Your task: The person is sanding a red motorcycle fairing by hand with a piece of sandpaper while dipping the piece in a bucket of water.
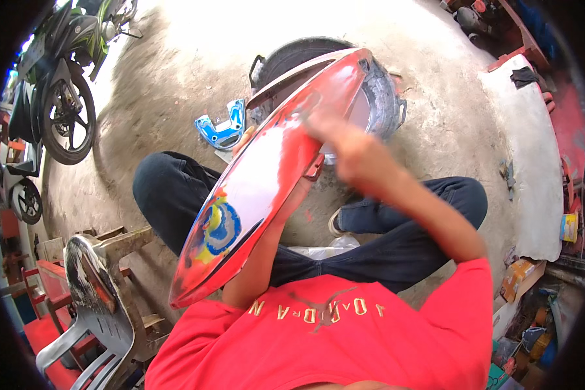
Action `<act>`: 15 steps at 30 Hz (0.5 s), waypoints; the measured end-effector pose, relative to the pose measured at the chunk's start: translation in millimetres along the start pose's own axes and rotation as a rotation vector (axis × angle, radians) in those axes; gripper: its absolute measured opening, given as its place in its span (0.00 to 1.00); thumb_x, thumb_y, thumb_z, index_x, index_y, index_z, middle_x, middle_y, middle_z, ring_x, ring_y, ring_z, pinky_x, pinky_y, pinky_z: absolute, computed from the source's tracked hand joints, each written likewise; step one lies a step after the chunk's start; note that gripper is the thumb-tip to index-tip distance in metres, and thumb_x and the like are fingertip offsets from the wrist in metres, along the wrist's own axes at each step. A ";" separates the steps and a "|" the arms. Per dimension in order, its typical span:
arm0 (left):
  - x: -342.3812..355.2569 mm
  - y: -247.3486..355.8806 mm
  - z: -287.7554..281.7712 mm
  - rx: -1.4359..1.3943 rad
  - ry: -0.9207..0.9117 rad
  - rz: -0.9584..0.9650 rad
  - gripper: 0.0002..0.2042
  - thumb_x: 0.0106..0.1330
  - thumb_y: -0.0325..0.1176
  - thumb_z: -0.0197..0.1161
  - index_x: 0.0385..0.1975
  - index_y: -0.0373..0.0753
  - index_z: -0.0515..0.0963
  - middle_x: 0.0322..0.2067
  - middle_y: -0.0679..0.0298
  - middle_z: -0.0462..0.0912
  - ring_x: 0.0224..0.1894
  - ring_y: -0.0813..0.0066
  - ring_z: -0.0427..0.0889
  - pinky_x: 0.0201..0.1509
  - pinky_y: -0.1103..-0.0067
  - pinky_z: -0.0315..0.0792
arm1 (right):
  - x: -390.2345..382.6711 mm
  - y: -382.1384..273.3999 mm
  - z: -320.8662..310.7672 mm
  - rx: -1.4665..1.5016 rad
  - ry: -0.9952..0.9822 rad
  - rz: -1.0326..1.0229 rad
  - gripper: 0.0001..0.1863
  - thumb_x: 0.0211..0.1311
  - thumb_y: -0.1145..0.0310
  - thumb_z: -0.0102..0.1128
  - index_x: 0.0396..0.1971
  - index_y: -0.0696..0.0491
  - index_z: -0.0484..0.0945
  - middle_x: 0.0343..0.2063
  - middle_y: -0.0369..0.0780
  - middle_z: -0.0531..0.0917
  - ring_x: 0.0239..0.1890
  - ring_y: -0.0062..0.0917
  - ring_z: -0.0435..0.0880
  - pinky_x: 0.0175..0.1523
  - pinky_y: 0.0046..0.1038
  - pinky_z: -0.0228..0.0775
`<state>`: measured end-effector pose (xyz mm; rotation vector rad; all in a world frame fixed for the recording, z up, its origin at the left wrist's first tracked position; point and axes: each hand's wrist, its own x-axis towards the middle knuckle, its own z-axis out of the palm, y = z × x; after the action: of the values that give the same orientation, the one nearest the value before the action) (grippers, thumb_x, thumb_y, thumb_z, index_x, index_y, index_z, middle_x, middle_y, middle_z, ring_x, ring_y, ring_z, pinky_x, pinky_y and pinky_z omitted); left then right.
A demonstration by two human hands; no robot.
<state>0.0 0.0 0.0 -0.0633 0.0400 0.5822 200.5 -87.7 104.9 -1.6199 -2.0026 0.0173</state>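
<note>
A long, curved motorcycle fairing panel (pixel 257 170), red with a whitish middle and a patch of yellow and blue, slants up across my lap. My left forearm passes beneath it, and the fingers of my left hand (pixel 244 139) curl round its left edge; most of that hand is hidden. Over the panel's upper part is my right hand (pixel 352 151), smeared by motion, its fingertips at the red and whitish surface. Whether anything lies under those fingertips I cannot make out. Behind the panel's far end sits a dark round tub (pixel 385 104), partly covered.
A blue and white plastic part (pixel 222 127) lies on the concrete floor beside the tub. Parked motorcycles (pixel 68 110) stand at the far left. A worn plastic chair (pixel 104 305) is near my left side. Along the right are a pale slab (pixel 523 169) and a cardboard box (pixel 521 278).
</note>
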 end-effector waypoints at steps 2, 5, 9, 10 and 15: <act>-2.6 -21.9 -22.6 -0.210 -0.079 -0.058 0.34 0.77 0.54 0.50 0.74 0.38 0.59 0.73 0.52 0.64 0.72 0.53 0.68 0.76 0.53 0.62 | -15.9 -45.2 -6.6 -0.008 -0.038 -0.142 0.27 0.65 0.78 0.53 0.65 0.57 0.75 0.65 0.50 0.77 0.68 0.40 0.77 0.69 0.41 0.73; -26.4 -58.0 13.4 -0.338 -0.128 -0.076 0.35 0.77 0.60 0.45 0.72 0.37 0.64 0.71 0.50 0.68 0.71 0.55 0.70 0.76 0.57 0.63 | -36.1 -49.5 -20.5 -0.015 -0.091 -0.169 0.27 0.63 0.78 0.54 0.65 0.59 0.75 0.62 0.51 0.80 0.65 0.43 0.80 0.68 0.43 0.74; -8.7 -47.4 45.9 0.012 -0.199 -0.026 0.31 0.80 0.54 0.42 0.74 0.39 0.61 0.73 0.57 0.66 0.74 0.60 0.65 0.78 0.56 0.58 | -24.9 -5.1 -17.3 0.130 -0.170 0.289 0.28 0.62 0.80 0.52 0.64 0.60 0.74 0.62 0.51 0.80 0.64 0.43 0.80 0.69 0.42 0.73; -3.6 -46.2 28.2 0.003 -0.220 -0.026 0.31 0.80 0.54 0.42 0.74 0.39 0.61 0.73 0.57 0.66 0.74 0.60 0.65 0.78 0.56 0.58 | -23.6 -29.9 -18.6 0.115 -0.128 0.099 0.27 0.62 0.80 0.51 0.64 0.60 0.75 0.61 0.51 0.80 0.63 0.43 0.81 0.69 0.41 0.73; 8.7 -43.5 55.0 0.021 -0.051 -0.045 0.29 0.81 0.52 0.41 0.71 0.36 0.65 0.72 0.53 0.68 0.73 0.58 0.67 0.75 0.57 0.63 | -19.1 -15.2 -14.8 0.001 -0.068 -0.030 0.27 0.62 0.81 0.50 0.63 0.59 0.75 0.62 0.51 0.80 0.63 0.41 0.81 0.70 0.39 0.71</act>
<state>32.3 -27.6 56.4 -0.0293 -0.0046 0.5386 195.4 -114.0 114.9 -1.6080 -2.0781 0.0630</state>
